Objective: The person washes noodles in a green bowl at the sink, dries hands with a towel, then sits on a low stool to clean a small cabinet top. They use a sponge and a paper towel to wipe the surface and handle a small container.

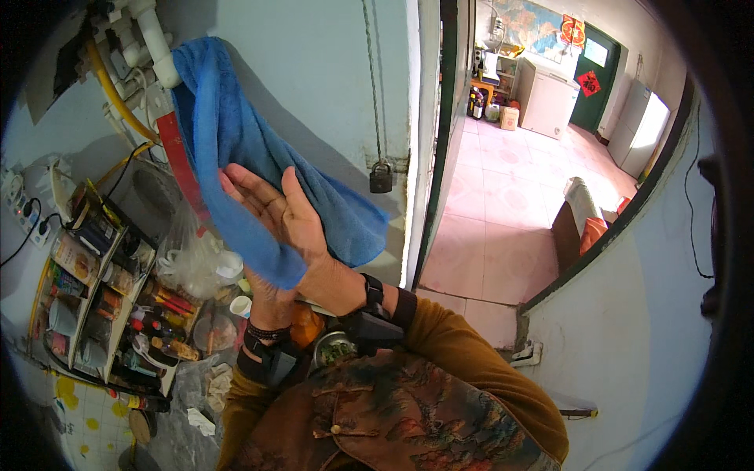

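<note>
Pale wall (pixel 314 74) behind a hanging blue towel (pixel 239 110)

Beside the white pipe (pixel 161 59), it slants from upper left to lower right. Between its 2 lower folds lies the right hand (pixel 302 224), fingers extended, palm bare, seemingly gripping nothing. Nearer the front fold, the left hand (pixel 271 302) is mostly hidden; I cannot tell its grip.

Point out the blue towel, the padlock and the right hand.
Blue towel (pixel 245 133): head view, on the upper part of its hanging cloth.
Padlock (pixel 381 179): head view, on its dark body.
Right hand (pixel 299 225): head view, on the palm.
</note>
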The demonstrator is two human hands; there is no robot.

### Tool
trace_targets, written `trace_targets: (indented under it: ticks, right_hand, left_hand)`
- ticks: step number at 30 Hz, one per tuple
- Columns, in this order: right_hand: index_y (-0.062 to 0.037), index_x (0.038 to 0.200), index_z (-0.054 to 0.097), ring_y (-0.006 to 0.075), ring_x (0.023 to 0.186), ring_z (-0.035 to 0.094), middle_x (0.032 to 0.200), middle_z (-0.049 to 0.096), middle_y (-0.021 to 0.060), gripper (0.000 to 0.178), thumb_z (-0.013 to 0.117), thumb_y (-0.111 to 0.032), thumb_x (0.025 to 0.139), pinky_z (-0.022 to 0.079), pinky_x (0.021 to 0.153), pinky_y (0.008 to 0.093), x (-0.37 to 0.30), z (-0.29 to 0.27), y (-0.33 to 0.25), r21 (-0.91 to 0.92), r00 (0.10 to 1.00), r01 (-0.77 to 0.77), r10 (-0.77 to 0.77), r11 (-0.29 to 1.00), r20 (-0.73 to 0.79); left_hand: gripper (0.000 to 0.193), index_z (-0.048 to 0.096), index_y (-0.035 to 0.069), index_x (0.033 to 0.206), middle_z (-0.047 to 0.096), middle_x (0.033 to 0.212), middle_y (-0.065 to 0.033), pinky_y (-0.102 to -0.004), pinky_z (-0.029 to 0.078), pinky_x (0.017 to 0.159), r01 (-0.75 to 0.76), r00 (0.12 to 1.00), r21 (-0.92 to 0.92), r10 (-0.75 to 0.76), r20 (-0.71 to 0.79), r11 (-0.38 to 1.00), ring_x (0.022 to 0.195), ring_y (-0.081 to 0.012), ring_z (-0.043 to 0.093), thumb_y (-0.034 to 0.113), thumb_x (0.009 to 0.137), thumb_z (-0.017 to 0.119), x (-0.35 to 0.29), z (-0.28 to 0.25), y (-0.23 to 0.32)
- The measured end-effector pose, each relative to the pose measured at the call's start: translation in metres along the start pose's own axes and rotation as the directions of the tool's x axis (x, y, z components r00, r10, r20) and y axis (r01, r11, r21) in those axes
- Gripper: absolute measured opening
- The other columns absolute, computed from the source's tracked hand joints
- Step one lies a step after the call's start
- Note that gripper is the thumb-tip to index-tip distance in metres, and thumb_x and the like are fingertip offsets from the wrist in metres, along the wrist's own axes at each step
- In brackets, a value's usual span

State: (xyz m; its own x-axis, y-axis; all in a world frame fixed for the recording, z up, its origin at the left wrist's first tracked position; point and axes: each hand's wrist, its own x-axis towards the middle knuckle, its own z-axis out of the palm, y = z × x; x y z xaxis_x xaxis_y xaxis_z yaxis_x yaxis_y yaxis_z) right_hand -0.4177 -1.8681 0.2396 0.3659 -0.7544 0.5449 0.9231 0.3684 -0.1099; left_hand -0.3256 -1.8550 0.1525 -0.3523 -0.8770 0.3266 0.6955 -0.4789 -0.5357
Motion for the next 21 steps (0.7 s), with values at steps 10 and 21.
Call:
trace_targets:
  ticks: [10, 21]
  right_hand:
    - [0.0009, 0.156, 0.025, 0.0267, 0.150, 0.027, 0.161, 0.029, 0.0156, 0.075, 0.027, -0.056, 0.107, 0.022, 0.121, 0.0389, -0.001, 0.007, -0.007, -0.763, 0.912, 0.363, -0.039, 0.535, 0.407]
    - [-0.0044, 0.158, 0.021, 0.0238, 0.148, 0.026, 0.158, 0.030, 0.0111, 0.066, 0.037, -0.046, 0.109, 0.024, 0.119, 0.0354, -0.014, -0.001, 0.001, -0.833, 0.991, 0.116, -0.005, 0.541, 0.134]
  left_hand:
    - [0.045, 0.046, 0.002, 0.141, 0.059, 0.125, -0.0076, -0.0341, 0.049, 0.098, -0.233, 0.895, 0.972, 0.400, 0.198, 0.040, 0.113, -0.0186, 0.061, 0.028, 0.105, 0.052, 0.018, 0.006, -0.016]
    - [0.044, 0.046, 0.001, 0.140, 0.060, 0.122, -0.0082, -0.0324, 0.052, 0.093, -0.386, 0.830, 0.902, 0.353, 0.431, -0.193, 0.108, -0.0174, 0.063, 0.027, 0.105, 0.051, 0.030, 0.026, 0.008]
